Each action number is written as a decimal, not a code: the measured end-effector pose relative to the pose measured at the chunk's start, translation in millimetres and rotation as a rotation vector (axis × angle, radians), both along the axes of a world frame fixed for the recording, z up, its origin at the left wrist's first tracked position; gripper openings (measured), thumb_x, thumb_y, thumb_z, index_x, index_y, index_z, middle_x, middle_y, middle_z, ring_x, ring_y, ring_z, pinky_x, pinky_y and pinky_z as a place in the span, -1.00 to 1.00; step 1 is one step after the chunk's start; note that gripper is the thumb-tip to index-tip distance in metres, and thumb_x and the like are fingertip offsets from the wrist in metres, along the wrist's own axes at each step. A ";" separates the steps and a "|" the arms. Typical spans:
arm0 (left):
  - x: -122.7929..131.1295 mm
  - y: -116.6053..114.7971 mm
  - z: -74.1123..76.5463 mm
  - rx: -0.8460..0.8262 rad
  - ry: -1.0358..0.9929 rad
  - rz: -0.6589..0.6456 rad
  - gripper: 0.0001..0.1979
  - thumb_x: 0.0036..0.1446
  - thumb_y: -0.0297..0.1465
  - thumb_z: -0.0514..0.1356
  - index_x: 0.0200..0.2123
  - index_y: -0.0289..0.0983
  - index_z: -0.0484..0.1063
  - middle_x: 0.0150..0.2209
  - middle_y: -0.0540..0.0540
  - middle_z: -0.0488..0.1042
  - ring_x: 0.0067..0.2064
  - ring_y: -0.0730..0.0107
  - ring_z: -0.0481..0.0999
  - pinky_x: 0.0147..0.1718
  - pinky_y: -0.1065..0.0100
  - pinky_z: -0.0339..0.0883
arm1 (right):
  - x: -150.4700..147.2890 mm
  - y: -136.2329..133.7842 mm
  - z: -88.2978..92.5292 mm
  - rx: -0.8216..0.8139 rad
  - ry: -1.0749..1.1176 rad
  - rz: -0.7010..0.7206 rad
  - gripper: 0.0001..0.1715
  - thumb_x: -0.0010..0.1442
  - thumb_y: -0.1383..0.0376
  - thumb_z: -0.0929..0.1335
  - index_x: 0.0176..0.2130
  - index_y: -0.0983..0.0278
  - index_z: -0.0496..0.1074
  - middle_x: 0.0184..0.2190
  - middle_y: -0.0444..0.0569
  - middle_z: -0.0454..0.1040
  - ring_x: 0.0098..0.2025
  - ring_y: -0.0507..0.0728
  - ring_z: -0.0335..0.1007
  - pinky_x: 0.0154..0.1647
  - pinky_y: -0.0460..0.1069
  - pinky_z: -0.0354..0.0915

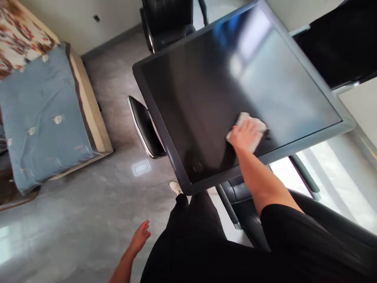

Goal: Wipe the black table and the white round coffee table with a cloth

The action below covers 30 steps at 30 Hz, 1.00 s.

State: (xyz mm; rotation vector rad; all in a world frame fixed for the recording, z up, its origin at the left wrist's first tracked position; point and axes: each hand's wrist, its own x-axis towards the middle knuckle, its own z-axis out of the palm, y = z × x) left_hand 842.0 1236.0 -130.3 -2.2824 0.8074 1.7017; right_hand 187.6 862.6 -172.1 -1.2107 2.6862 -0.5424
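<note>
My right hand (245,135) is pressed down on a pale cloth (257,125), which lies on the glossy dark tabletop (200,90). The cloth sticks out around the fingers and palm; its underside is hidden. Light and window shapes reflect in the table's surface, and a raised grey-black frame (159,125) runs around it. Away from the table, low on the left, my left hand (140,237) hangs in the air over the floor. It holds nothing, with the fingers loosely extended.
Black chairs stand around the table: one at the far side (169,23), one at the left edge (147,131), one close by my legs (250,216). A large black object (341,43) is at the right. A bed with blue covering (44,114) stands left on the grey floor.
</note>
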 end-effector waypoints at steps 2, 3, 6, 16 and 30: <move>-14.3 7.6 -7.8 0.007 0.018 0.037 -0.04 -0.07 -0.22 0.45 0.42 -0.35 0.38 0.38 -0.52 0.49 0.35 -0.17 0.58 0.35 0.02 0.45 | 84.6 11.7 9.5 0.027 -0.012 0.465 -0.04 0.52 -0.08 0.10 0.64 0.39 0.03 0.66 0.27 0.00 0.70 0.53 -0.30 0.60 0.61 -0.25; -20.6 10.1 -11.5 0.008 0.021 0.057 -0.05 -0.06 -0.24 0.44 0.42 -0.38 0.38 0.37 -0.53 0.49 0.35 -0.17 0.58 0.34 0.04 0.45 | 128.4 23.1 16.4 0.059 -0.033 0.674 -0.08 0.52 -0.05 0.13 0.64 0.32 0.05 0.67 0.17 0.00 0.70 0.51 -0.28 0.63 0.55 -0.23; -34.2 14.7 -19.9 -0.024 0.017 0.130 -0.07 -0.02 -0.29 0.39 0.44 -0.41 0.35 0.37 -0.53 0.49 0.35 -0.15 0.58 0.33 0.04 0.47 | 227.9 54.7 37.3 0.175 -0.095 1.050 -0.18 0.51 -0.04 0.22 0.62 0.03 0.11 0.67 -0.22 0.03 0.71 0.38 -0.25 0.72 0.34 -0.30; -39.0 70.5 -20.4 -0.077 0.009 0.357 -0.14 0.11 -0.26 0.39 0.45 -0.36 0.34 0.36 -0.47 0.52 0.34 -0.13 0.60 0.35 -0.01 0.48 | 331.7 -171.8 17.9 0.112 0.006 1.267 -0.28 0.63 0.08 0.24 0.50 0.50 0.25 0.68 0.11 -0.04 0.71 0.49 -0.44 0.63 0.55 -0.49; 22.7 148.8 -43.2 0.069 0.055 0.182 -0.19 -0.02 -0.33 0.33 0.36 -0.35 0.45 0.25 -0.43 0.62 0.31 -0.14 0.62 0.28 0.00 0.54 | 333.8 -62.7 11.7 0.155 0.017 1.228 -0.21 0.50 0.18 0.32 0.58 0.31 0.20 0.71 0.01 -0.24 0.70 0.49 -0.69 0.61 0.68 -0.52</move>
